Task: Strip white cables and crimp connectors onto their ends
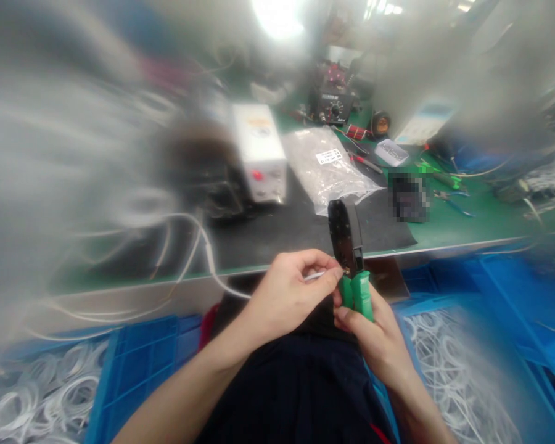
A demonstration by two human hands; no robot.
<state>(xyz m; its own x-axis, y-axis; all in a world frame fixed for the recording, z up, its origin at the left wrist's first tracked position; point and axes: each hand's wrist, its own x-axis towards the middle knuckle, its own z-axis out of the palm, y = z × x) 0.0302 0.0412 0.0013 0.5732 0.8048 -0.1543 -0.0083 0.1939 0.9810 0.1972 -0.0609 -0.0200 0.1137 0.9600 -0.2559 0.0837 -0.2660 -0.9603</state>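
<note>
Wrapped around the green handles of a crimping tool, my right hand holds it with its black jaws pointing up and away from me. My left hand pinches a white cable between thumb and fingers, close beside the tool's pivot. The fingertips hide the cable's very end, and I cannot tell whether it is inside the jaws. Behind my left wrist the cable runs back to a white coil at the left of the bench.
On the green bench with its black mat are a white box, a clear plastic bag, pliers and a black dial unit. Blue crates with coiled white cables stand low on both sides.
</note>
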